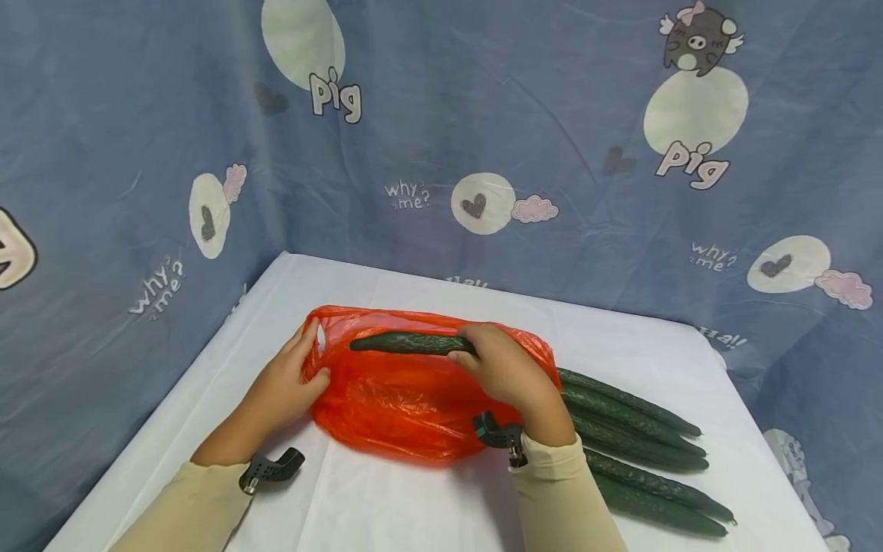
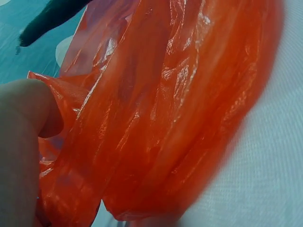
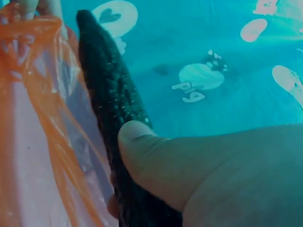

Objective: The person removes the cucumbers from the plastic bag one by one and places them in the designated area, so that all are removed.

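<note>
A dark green cucumber lies across the mouth of a red plastic bag in the head view, its tip pointing left. My right hand grips its right end; in the right wrist view the thumb presses along the cucumber. At the bag's left rim my left hand holds the plastic, thumb on the near side and fingers at the far side. The left wrist view shows the thumb against the crinkled red bag.
Several more cucumbers lie side by side on the white table, right of the bag and partly behind the right forearm. A blue printed curtain hangs behind and beside the table.
</note>
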`<state>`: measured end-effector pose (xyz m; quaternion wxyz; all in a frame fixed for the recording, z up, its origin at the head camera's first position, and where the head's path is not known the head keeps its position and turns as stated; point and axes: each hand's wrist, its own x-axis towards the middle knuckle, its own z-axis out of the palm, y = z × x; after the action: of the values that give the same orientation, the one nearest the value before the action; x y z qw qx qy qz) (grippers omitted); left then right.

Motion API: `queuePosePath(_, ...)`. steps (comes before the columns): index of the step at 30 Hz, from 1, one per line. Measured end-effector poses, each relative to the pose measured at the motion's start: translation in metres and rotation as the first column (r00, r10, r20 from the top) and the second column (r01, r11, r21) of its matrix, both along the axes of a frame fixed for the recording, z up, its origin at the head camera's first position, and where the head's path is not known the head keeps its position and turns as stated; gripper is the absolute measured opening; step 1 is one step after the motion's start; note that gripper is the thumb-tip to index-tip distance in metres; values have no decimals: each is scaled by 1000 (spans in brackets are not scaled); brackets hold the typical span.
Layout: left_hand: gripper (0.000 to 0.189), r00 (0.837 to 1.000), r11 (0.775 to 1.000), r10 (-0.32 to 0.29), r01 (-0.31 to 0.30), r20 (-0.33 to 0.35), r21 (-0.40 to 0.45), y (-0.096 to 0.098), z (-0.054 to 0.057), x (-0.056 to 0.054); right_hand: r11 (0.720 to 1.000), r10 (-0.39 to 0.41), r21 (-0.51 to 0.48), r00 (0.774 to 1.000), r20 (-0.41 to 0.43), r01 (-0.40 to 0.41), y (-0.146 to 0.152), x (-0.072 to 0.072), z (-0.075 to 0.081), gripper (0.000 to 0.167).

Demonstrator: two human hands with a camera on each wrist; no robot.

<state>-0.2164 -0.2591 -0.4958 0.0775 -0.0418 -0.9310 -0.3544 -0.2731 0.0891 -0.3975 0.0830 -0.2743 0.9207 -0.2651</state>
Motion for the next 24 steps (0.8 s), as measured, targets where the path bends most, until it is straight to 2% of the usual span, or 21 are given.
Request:
queuePosePath(8, 89, 999, 1000, 1, -1, -46, -1, 0, -1, 0, 999, 2, -53, 1000, -15, -3, -12, 7, 2, 15)
queuePosePath(13, 91, 999, 1000, 4, -4, -39, -1, 0, -1, 0, 997, 3, -74, 999, -32, -6, -16, 12, 4, 25)
queuePosePath(18, 92, 1000, 1000, 10, -10, -16, 5, 0, -1, -1, 998, -36, -63, 993, -116, 29, -18, 14, 5, 42)
queuePosePath(24, 94, 1000, 1000, 15, -15, -21, -6, 0, -2, -2, 996, -79, -67, 969, -232, 65, -16, 14, 8, 42)
